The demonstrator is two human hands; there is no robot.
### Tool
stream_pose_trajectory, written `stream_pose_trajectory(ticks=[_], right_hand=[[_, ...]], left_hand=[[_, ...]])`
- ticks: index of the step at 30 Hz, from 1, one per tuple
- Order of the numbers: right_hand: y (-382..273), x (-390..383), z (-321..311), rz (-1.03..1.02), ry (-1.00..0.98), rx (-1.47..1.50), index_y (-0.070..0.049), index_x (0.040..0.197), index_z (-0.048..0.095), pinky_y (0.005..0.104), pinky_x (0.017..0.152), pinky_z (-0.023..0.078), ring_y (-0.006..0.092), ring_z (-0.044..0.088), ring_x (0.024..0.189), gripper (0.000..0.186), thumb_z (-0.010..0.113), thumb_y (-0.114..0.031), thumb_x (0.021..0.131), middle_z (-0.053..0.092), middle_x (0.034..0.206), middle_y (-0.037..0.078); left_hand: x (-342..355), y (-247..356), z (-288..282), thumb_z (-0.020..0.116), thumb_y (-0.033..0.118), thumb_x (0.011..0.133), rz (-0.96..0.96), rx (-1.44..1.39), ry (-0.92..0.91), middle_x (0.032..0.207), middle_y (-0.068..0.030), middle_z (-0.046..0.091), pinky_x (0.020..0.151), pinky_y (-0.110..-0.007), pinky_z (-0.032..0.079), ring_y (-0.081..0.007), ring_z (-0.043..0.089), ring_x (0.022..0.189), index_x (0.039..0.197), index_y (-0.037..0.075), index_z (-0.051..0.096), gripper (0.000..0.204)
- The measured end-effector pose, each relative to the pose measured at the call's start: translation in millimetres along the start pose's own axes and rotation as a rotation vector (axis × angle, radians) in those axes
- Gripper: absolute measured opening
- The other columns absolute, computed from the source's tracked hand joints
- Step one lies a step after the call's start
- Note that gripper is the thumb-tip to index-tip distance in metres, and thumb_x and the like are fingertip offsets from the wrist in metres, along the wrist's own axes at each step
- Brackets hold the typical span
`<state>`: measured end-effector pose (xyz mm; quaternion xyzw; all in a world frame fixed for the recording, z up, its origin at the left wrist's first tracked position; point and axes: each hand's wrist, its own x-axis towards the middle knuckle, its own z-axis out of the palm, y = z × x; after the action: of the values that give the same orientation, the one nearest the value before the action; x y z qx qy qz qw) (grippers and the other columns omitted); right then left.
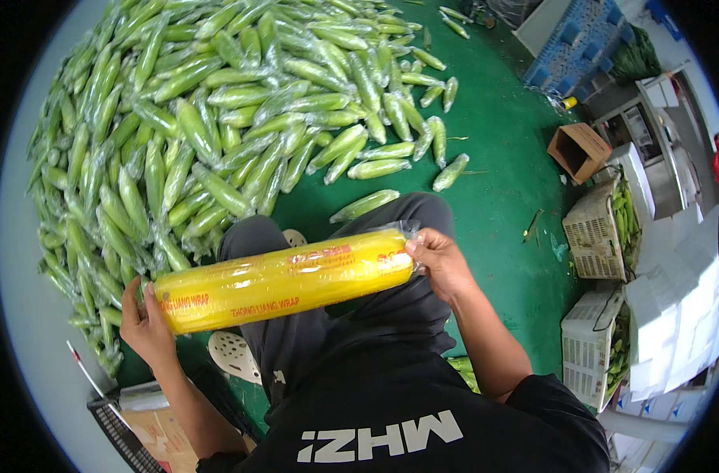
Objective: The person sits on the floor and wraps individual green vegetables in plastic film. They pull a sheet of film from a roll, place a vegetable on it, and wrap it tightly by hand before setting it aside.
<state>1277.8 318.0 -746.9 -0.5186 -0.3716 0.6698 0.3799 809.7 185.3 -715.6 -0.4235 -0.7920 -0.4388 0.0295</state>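
A big yellow roll of plastic wrap [284,280] with red print lies across my lap, held up between both hands. Its left end rests against my left hand [148,325], the thumb on the near side and fingers behind the end. At the other end, my right hand [438,260] pinches the roll's edge, where some clear film bunches up. Beyond my knees spreads a large heap of green corn ears in clear film [241,102]. One wrapped ear [365,206] lies just past my right knee.
Along the right stand a cardboard box [580,152], an upper crate [586,236] and a lower crate [588,347], both crates with green ears inside. A blue pallet [576,43] leans at the far right. A black crate [115,433] and cardboard [158,433] sit at lower left.
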Motion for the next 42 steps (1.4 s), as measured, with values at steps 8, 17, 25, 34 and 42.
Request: stream_pose_trajectory(ticks=[8,17,25,34,42], right_hand=[[-37,-7,13,-0.566,0.053,-0.266,-0.004,0.086,0.059,0.028,0.083,0.047,0.0115,0.057,0.093,0.015,0.071,0.004,0.092,0.06,0.1,0.004],[-54,-15,-9,-0.251,-0.357,-0.254,-0.006,0.096,0.058,0.0243,0.07,0.047,0.0076,0.058,0.076,0.01,0.064,0.001,0.097,0.063,0.085,0.0],[-15,-33,10,-0.142,-0.571,-0.938,-0.003,0.095,0.061,0.044,0.067,0.05,0.0337,0.064,0.07,0.014,0.066,-0.011,0.085,0.065,0.079,0.018],[23,-84,-52,0.26,-0.478,-0.855,-0.003,0.106,0.067,0.0379,0.077,0.051,0.0224,0.064,0.082,0.026,0.069,-0.025,0.092,0.069,0.089,0.01],[-93,-89,-301,0.139,0.235,-1.732,-0.009,0.121,0.07,0.0446,0.078,0.057,0.0295,0.073,0.09,0.034,0.068,-0.032,0.095,0.075,0.102,0.016]], left_hand=[[6,14,-15,0.065,0.008,0.101,-0.18,-0.518,0.381,0.073,0.0099,0.036,0.058,-0.024,0.022,-0.0036,0.028,0.066,0.124,0.0,0.067,0.024],[14,78,-9,0.079,0.023,0.086,-0.014,0.403,-0.533,0.065,-0.0106,0.059,0.06,-0.04,0.047,-0.0293,0.06,0.06,0.147,0.013,0.057,0.066],[67,65,104,0.067,0.044,0.095,0.754,0.432,-0.47,0.1,-0.0256,0.072,0.085,-0.052,0.053,-0.0471,0.068,0.093,0.104,-0.003,0.072,0.048],[-4,33,131,0.063,0.042,0.1,0.038,0.133,-0.815,0.095,-0.0276,0.069,0.08,-0.051,0.051,-0.0466,0.068,0.091,0.112,-0.002,0.058,0.046],[26,24,65,0.067,0.019,0.098,0.013,-0.042,-0.5,0.139,-0.0165,0.061,0.101,-0.041,0.048,-0.0308,0.061,0.122,0.114,0.0,0.064,0.025]])
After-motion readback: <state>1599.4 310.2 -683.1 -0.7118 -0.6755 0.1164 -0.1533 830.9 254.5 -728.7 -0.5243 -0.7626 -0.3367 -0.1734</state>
